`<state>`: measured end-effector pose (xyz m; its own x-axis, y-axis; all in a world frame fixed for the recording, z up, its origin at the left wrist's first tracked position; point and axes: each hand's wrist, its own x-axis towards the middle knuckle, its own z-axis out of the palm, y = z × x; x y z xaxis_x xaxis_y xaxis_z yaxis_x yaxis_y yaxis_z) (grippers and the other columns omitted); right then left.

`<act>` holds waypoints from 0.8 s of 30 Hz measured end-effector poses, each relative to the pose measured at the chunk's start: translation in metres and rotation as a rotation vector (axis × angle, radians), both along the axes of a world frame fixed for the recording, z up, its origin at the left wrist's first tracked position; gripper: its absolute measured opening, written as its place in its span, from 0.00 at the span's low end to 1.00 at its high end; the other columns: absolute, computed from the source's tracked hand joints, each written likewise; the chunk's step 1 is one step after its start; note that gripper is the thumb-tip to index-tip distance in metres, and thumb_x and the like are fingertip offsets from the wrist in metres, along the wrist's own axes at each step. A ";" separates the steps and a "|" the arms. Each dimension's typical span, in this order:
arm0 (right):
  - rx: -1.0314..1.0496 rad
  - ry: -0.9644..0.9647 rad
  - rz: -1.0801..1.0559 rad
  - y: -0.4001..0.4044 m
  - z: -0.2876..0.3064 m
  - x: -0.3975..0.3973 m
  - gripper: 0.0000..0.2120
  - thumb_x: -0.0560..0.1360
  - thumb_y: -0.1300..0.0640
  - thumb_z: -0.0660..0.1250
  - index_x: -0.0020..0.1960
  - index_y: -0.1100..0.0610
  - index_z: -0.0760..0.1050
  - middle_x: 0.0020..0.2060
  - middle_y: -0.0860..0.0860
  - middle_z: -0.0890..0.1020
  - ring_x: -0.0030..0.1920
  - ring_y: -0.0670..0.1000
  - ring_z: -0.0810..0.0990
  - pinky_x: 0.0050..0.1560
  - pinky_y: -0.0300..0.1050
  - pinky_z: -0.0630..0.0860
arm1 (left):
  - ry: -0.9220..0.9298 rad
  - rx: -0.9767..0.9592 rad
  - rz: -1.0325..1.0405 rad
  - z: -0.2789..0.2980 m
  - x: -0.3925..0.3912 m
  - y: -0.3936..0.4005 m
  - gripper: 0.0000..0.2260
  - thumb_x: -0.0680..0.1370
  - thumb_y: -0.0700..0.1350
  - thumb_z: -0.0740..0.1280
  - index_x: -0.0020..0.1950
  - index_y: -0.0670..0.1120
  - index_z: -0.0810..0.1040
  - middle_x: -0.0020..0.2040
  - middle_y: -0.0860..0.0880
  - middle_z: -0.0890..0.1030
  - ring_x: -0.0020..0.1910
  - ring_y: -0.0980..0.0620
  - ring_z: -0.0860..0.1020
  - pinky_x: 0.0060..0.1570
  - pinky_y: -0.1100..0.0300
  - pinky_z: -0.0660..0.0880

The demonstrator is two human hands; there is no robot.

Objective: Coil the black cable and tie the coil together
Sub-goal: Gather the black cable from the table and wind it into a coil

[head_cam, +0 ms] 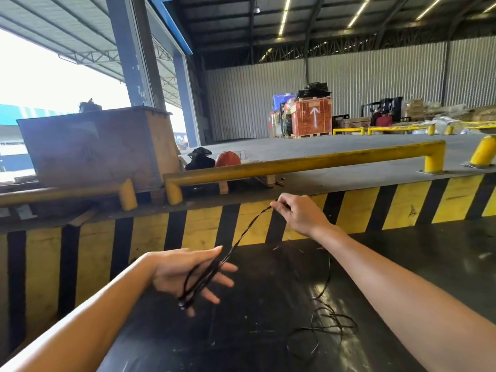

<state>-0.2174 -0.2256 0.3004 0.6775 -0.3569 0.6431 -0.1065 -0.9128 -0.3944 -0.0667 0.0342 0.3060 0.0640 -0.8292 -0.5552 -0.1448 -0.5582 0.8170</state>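
Observation:
A thin black cable [245, 232] runs taut between my two hands. Loops of it hang wound around the spread fingers of my left hand [185, 275], low and left of centre, palm turned up. My right hand [298, 214] is raised farther out, its fingertips pinched on the cable in front of the striped wall. The rest of the cable [326, 322] trails down from the right hand and lies in loose tangled loops on the dark floor [255, 331] at lower right.
A yellow-and-black striped ledge [354, 210] crosses in front of me, topped by a yellow guard rail [308, 162]. A rusty metal bin [99, 146] stands at left. Pallets and boxes [311, 116] sit far back by the corrugated wall.

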 end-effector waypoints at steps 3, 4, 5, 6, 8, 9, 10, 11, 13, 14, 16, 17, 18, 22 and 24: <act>0.101 0.011 -0.051 0.006 -0.023 0.010 0.14 0.79 0.46 0.58 0.42 0.54 0.73 0.31 0.50 0.78 0.33 0.53 0.80 0.33 0.51 0.75 | 0.368 -0.258 -0.191 0.012 -0.029 -0.013 0.29 0.78 0.64 0.48 0.74 0.52 0.66 0.73 0.46 0.71 0.66 0.41 0.74 0.57 0.37 0.73; 0.139 0.067 -0.032 0.011 -0.034 0.013 0.14 0.80 0.46 0.57 0.42 0.54 0.73 0.34 0.53 0.81 0.37 0.57 0.81 0.37 0.54 0.76 | 0.450 -0.361 -0.208 0.020 -0.037 -0.020 0.29 0.78 0.63 0.47 0.75 0.52 0.64 0.73 0.45 0.70 0.67 0.39 0.72 0.58 0.36 0.72; 0.184 0.123 0.013 0.020 -0.047 0.016 0.14 0.80 0.48 0.57 0.44 0.54 0.75 0.37 0.56 0.83 0.41 0.60 0.82 0.41 0.55 0.77 | 0.499 -0.473 -0.181 0.031 -0.044 -0.029 0.28 0.78 0.63 0.48 0.75 0.52 0.65 0.73 0.44 0.70 0.68 0.39 0.71 0.58 0.34 0.71; 0.237 0.174 0.081 0.031 -0.060 0.019 0.15 0.81 0.49 0.56 0.44 0.54 0.77 0.37 0.56 0.83 0.42 0.60 0.82 0.43 0.53 0.77 | 0.517 -0.584 -0.108 0.043 -0.051 -0.039 0.28 0.78 0.63 0.49 0.74 0.52 0.66 0.72 0.45 0.71 0.68 0.38 0.71 0.58 0.32 0.70; 0.286 0.281 0.188 0.056 -0.088 0.021 0.18 0.81 0.47 0.54 0.37 0.50 0.75 0.27 0.47 0.77 0.36 0.54 0.78 0.40 0.44 0.71 | 0.432 -0.774 0.140 0.066 -0.056 -0.056 0.26 0.78 0.63 0.51 0.72 0.53 0.69 0.71 0.46 0.72 0.68 0.38 0.70 0.60 0.28 0.65; 0.288 0.341 0.217 0.067 -0.100 0.021 0.20 0.81 0.45 0.53 0.34 0.49 0.72 0.25 0.43 0.72 0.34 0.48 0.75 0.39 0.41 0.68 | 0.311 -0.830 0.251 0.072 -0.054 -0.064 0.26 0.78 0.63 0.51 0.72 0.54 0.68 0.73 0.47 0.69 0.70 0.39 0.68 0.64 0.28 0.60; 0.295 0.391 0.244 0.075 -0.110 0.019 0.20 0.80 0.43 0.53 0.32 0.47 0.70 0.25 0.41 0.71 0.32 0.42 0.72 0.38 0.38 0.67 | 0.130 -0.844 0.327 0.074 -0.050 -0.071 0.27 0.78 0.64 0.51 0.73 0.54 0.65 0.76 0.48 0.65 0.73 0.41 0.65 0.69 0.30 0.56; 0.300 0.426 0.271 0.081 -0.117 0.016 0.20 0.80 0.42 0.53 0.32 0.47 0.69 0.25 0.42 0.71 0.29 0.39 0.71 0.36 0.35 0.67 | -0.109 -0.820 0.367 0.073 -0.045 -0.075 0.29 0.77 0.65 0.51 0.75 0.54 0.63 0.77 0.49 0.62 0.74 0.44 0.62 0.72 0.35 0.53; 0.248 0.479 0.301 0.082 -0.119 0.008 0.18 0.79 0.42 0.54 0.33 0.46 0.69 0.26 0.43 0.72 0.28 0.37 0.73 0.34 0.34 0.66 | -0.643 -0.698 0.372 0.056 -0.029 -0.076 0.30 0.76 0.67 0.50 0.71 0.51 0.69 0.70 0.50 0.71 0.70 0.51 0.68 0.71 0.49 0.58; 0.209 0.505 0.307 0.078 -0.113 0.003 0.17 0.79 0.43 0.55 0.33 0.46 0.69 0.27 0.43 0.73 0.29 0.37 0.74 0.35 0.36 0.68 | -0.859 -0.609 0.368 0.043 -0.017 -0.074 0.29 0.76 0.67 0.50 0.66 0.50 0.73 0.64 0.49 0.76 0.64 0.52 0.72 0.66 0.53 0.62; 0.143 0.521 0.295 0.062 -0.092 -0.007 0.16 0.80 0.46 0.57 0.36 0.48 0.72 0.31 0.44 0.76 0.33 0.42 0.76 0.39 0.42 0.72 | -1.073 -0.397 0.398 0.011 0.010 -0.065 0.31 0.79 0.64 0.49 0.63 0.41 0.76 0.62 0.41 0.78 0.62 0.44 0.75 0.60 0.53 0.66; 0.119 0.508 0.269 0.052 -0.080 -0.012 0.15 0.80 0.47 0.57 0.38 0.50 0.74 0.33 0.46 0.77 0.35 0.46 0.77 0.41 0.46 0.74 | -1.114 -0.264 0.407 -0.004 0.024 -0.059 0.32 0.80 0.62 0.49 0.63 0.37 0.75 0.64 0.37 0.77 0.64 0.41 0.74 0.60 0.52 0.67; 0.106 0.478 0.240 0.040 -0.068 -0.016 0.14 0.80 0.48 0.59 0.39 0.52 0.75 0.34 0.47 0.78 0.36 0.48 0.77 0.41 0.48 0.75 | -1.141 -0.124 0.387 -0.018 0.033 -0.053 0.32 0.80 0.62 0.48 0.64 0.37 0.75 0.67 0.37 0.75 0.66 0.40 0.73 0.63 0.52 0.66; -0.006 0.261 0.110 0.010 -0.030 -0.017 0.15 0.79 0.50 0.61 0.41 0.58 0.77 0.29 0.47 0.78 0.29 0.49 0.77 0.33 0.49 0.75 | -0.900 0.158 0.214 -0.039 0.026 -0.046 0.30 0.76 0.69 0.49 0.60 0.50 0.79 0.55 0.47 0.79 0.54 0.46 0.77 0.56 0.54 0.70; -0.066 0.105 0.035 0.004 -0.021 -0.009 0.15 0.79 0.49 0.61 0.42 0.58 0.77 0.29 0.50 0.79 0.28 0.49 0.78 0.29 0.48 0.74 | -0.539 0.156 0.126 -0.032 0.002 -0.047 0.29 0.73 0.71 0.49 0.59 0.56 0.77 0.49 0.50 0.76 0.43 0.50 0.77 0.50 0.54 0.70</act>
<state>-0.2267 -0.2213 0.2794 0.7533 -0.2914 0.5896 -0.1119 -0.9402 -0.3217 -0.0648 -0.0130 0.2739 0.4649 -0.7075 -0.5323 -0.4422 -0.7064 0.5527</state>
